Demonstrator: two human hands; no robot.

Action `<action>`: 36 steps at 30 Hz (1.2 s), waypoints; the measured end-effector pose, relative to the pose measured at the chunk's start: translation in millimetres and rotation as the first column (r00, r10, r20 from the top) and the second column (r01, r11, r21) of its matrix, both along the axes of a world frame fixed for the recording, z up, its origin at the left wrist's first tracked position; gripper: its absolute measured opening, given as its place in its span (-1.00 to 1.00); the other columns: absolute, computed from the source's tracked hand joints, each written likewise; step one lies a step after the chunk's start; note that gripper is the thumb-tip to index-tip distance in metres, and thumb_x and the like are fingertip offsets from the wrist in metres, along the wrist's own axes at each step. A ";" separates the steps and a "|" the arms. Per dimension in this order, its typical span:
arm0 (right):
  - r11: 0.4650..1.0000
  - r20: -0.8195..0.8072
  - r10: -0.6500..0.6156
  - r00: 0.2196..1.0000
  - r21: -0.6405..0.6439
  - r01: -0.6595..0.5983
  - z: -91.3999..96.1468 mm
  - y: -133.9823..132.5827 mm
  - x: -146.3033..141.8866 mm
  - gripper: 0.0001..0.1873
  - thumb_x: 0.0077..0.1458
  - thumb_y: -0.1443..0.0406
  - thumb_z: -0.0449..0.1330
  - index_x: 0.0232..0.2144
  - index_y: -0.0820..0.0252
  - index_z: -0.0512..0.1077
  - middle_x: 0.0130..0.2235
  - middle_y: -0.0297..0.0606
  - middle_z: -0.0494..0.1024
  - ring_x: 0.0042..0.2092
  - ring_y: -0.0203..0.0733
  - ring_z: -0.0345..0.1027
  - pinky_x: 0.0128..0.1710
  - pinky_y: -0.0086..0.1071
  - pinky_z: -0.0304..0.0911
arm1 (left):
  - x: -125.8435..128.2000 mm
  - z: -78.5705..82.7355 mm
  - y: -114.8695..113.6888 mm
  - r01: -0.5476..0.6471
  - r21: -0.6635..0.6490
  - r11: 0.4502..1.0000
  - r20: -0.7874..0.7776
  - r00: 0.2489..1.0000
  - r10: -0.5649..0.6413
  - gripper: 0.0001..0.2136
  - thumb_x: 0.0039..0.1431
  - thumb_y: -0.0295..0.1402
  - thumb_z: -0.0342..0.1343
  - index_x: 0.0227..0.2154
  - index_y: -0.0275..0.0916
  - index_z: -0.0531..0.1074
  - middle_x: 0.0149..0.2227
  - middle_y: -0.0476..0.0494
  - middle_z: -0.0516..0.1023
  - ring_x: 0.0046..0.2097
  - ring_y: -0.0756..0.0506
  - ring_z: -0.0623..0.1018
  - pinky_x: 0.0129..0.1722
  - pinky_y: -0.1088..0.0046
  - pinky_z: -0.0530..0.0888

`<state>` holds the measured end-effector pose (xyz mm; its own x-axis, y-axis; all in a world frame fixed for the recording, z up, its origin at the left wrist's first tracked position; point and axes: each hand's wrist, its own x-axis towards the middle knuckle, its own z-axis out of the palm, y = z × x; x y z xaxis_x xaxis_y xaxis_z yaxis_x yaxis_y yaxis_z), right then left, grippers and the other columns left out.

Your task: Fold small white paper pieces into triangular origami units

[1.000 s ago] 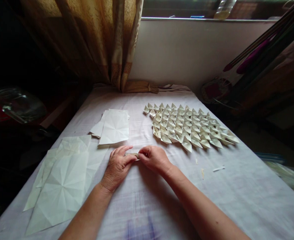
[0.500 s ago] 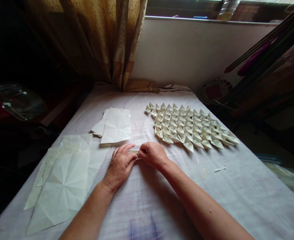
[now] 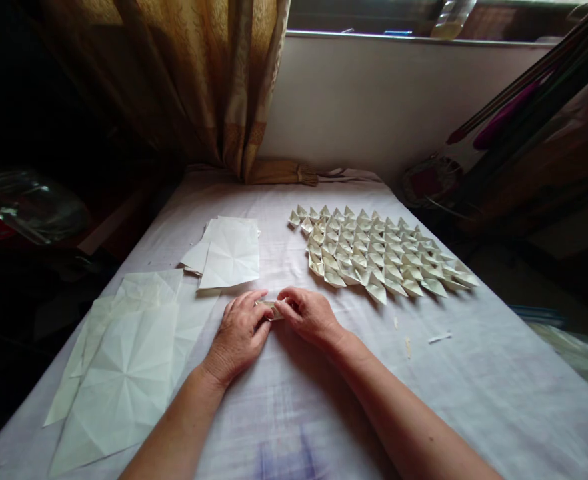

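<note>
A small folded piece of paper (image 3: 274,311) lies at the middle of the table, mostly covered by my fingers. My left hand (image 3: 244,325) is closed on its left end, thumb and fingers pressing it near the cloth. On its right end, my right hand (image 3: 308,313) pinches the paper between thumb and bent fingers. Just beyond my left hand lies a stack of creased white sheets (image 3: 231,257). Larger sheets with star-shaped creases (image 3: 124,373) spread to the left of my left forearm. Beyond my right hand stand rows of folded paper boats (image 3: 374,250).
A pale cloth covers the table (image 3: 439,400). Paper scraps (image 3: 408,347) and a white twisted strip (image 3: 440,338) lie on the right. A gold curtain (image 3: 239,87) hangs at the back left. On the window ledge stands a bottle (image 3: 451,20).
My right hand has turned slightly and its fingers have shifted on the folded paper, so more of it shows. My left hand stays in nearly the same place.
</note>
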<state>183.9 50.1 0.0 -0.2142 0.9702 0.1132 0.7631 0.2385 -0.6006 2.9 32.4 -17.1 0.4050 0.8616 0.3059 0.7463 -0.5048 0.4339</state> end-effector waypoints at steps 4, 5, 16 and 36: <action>0.979 -0.157 0.195 0.968 0.097 -0.181 -5.5 -7.8 15.6 -0.83 0.06 0.29 0.25 -0.24 0.17 0.48 -0.44 -0.38 0.50 -0.46 -0.34 0.28 -0.43 -0.51 0.11 | -0.6 0.3 1.1 -0.012 -0.010 1.000 0.014 1.000 0.012 -0.87 0.14 -0.48 0.07 -0.30 -0.15 0.45 0.12 -0.17 0.42 0.15 -0.23 0.37 0.14 0.05 0.30; 0.969 -0.159 0.230 0.960 0.130 -0.210 -7.8 -9.0 18.3 -0.83 0.02 0.34 0.26 -0.26 0.17 0.48 -0.43 -0.37 0.50 -0.46 -0.34 0.28 -0.43 -0.51 0.12 | -0.8 0.2 1.5 -0.014 -0.011 1.000 0.016 1.000 0.014 -0.87 0.13 -0.49 0.07 -0.31 -0.16 0.45 0.12 -0.17 0.42 0.15 -0.23 0.38 0.14 0.05 0.31; 0.973 -0.059 -0.040 0.997 0.225 0.052 -4.3 8.7 20.3 -0.87 0.13 0.36 0.17 -0.37 0.12 0.54 -0.38 -0.33 0.59 -0.40 -0.30 0.39 -0.34 -0.48 0.17 | -5.9 -11.7 8.5 -0.150 0.046 0.988 0.168 0.976 0.141 -0.57 0.18 -0.41 0.06 0.13 -0.13 0.30 0.26 -0.24 0.21 0.26 -0.22 0.30 0.21 0.13 0.32; 0.851 0.328 -0.469 0.820 0.415 0.321 13.4 120.9 26.3 -0.79 0.09 0.25 0.14 -0.40 0.19 0.57 -0.14 -0.11 0.51 -0.09 0.03 0.20 -0.10 -0.13 -0.08 | -5.6 -16.3 13.4 -0.207 0.012 0.978 0.209 0.957 0.200 -0.71 0.18 -0.44 0.03 -0.04 -0.16 0.47 0.14 -0.21 0.40 0.12 -0.19 0.46 0.13 0.20 0.42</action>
